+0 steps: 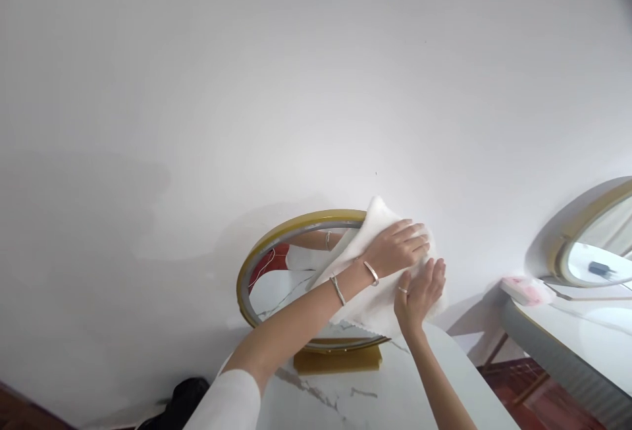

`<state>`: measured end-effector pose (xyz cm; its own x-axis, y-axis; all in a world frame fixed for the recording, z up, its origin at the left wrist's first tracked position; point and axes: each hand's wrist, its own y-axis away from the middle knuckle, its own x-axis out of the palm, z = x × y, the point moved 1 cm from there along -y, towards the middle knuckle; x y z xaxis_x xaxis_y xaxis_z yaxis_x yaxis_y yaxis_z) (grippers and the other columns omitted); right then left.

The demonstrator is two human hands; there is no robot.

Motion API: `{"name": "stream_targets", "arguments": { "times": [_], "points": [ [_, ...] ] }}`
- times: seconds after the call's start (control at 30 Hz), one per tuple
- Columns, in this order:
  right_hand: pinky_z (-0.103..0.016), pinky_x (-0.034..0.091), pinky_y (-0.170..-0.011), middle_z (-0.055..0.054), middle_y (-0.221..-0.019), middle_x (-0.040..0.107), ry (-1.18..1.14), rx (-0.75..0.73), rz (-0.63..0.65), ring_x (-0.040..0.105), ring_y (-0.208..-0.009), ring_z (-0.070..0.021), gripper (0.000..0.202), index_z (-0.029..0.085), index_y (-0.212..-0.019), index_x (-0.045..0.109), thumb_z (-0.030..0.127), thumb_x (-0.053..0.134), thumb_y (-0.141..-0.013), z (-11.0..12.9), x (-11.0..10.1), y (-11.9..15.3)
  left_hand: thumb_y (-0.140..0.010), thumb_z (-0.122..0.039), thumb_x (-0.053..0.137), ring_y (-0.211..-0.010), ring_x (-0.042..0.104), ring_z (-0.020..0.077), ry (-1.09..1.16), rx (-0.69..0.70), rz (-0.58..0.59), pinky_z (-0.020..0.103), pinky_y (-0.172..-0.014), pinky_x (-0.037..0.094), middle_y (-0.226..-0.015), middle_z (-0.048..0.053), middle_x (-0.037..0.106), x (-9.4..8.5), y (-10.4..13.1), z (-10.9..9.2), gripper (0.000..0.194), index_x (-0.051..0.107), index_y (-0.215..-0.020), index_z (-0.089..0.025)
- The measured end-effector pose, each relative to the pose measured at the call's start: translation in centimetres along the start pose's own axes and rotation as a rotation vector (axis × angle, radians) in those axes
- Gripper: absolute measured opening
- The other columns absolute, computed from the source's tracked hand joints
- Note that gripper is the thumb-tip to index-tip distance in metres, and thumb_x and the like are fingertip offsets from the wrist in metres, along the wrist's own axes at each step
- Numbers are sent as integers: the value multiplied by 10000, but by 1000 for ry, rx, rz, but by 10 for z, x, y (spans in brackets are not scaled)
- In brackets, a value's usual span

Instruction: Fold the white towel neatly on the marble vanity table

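A round mirror (281, 284) with a gold frame stands on a gold base (338, 360) on a white marbled table (355, 394). Draped over the mirror's right side is a white cloth (365, 295). My left hand (399, 245), with two bracelets at the wrist, lies flat on the cloth near the mirror's upper right, fingers stretched out. Lower and to the right, my right hand (419, 292), wearing a ring, rests against the cloth at the mirror's right edge with thumb and fingers apart. The cloth hides the mirror's right rim.
To the right stands a second table (582, 324) with another gold-framed mirror (602, 245) and a pink and white packet (528, 290). A plain wall (316, 87) rises behind. Something black (182, 403) is at the lower left.
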<state>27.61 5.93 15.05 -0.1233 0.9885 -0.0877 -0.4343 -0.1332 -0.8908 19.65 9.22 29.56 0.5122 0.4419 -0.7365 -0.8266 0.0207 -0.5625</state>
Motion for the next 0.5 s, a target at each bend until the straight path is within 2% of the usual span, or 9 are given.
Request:
{"name": "stream_targets", "arguments": {
  "times": [0.07,0.13,0.23,0.3,0.37,0.4,0.47,0.5],
  "points": [
    [-666,217,-1062,-207,-1534,196,0,-93,5,150,-1428,-352,634,171,-1513,146,255,406,-941,15,6,-6,-989,-165,295,-1337,406,147,-22,-71,-83,388,-1141,319,-1297,-4,595,-16,17,10,366,611,-1170,-208],
    [-662,204,-1072,-194,-1541,186,-22,-240,-7,144,-1428,-354,646,184,-1513,159,238,430,-929,40,13,-22,-987,-182,340,-1338,406,150,-71,-195,-213,411,-1134,324,-1301,-16,593,-41,44,25,339,597,-1202,-235],
    [-620,208,-1096,-150,-1536,236,-92,-515,32,178,-1423,-344,626,242,-1482,274,258,505,-901,87,25,-44,-969,-202,422,-1306,454,187,-179,-435,-432,455,-1095,362,-1213,2,650,-76,102,48,292,622,-1175,-254],
    [-574,183,-1126,-93,-1505,332,-137,-707,78,205,-1423,-301,552,301,-1427,381,256,527,-897,117,33,-48,-952,-203,462,-1297,464,220,-247,-550,-561,467,-1062,400,-1193,33,661,-88,150,56,284,622,-1184,-241],
    [-491,163,-1158,-25,-1457,422,-186,-922,127,231,-1422,-225,480,323,-1373,454,200,491,-911,138,41,-35,-940,-189,478,-1312,444,237,-289,-617,-635,459,-1037,437,-1247,64,627,-83,205,54,345,561,-1272,-231],
    [-442,175,-1164,-5,-1446,439,-215,-1023,172,245,-1416,-193,468,304,-1364,468,164,459,-917,145,44,-23,-936,-179,478,-1323,426,245,-308,-636,-626,458,-1030,448,-1302,78,587,-74,233,47,399,507,-1330,-233],
    [-361,246,-1144,-6,-1456,423,-294,-1174,336,285,-1398,-162,483,229,-1383,448,112,405,-917,148,50,12,-922,-168,492,-1375,334,273,-369,-695,-536,497,-1070,402,-1427,101,459,-47,288,25,499,408,-1409,-239],
    [-332,287,-1121,-14,-1456,423,-353,-1197,457,325,-1378,-157,496,198,-1398,428,98,391,-913,145,51,32,-910,-176,515,-1404,254,296,-378,-738,-456,539,-1103,340,-1481,108,377,-30,313,10,527,392,-1419,-236]
  ]
}}
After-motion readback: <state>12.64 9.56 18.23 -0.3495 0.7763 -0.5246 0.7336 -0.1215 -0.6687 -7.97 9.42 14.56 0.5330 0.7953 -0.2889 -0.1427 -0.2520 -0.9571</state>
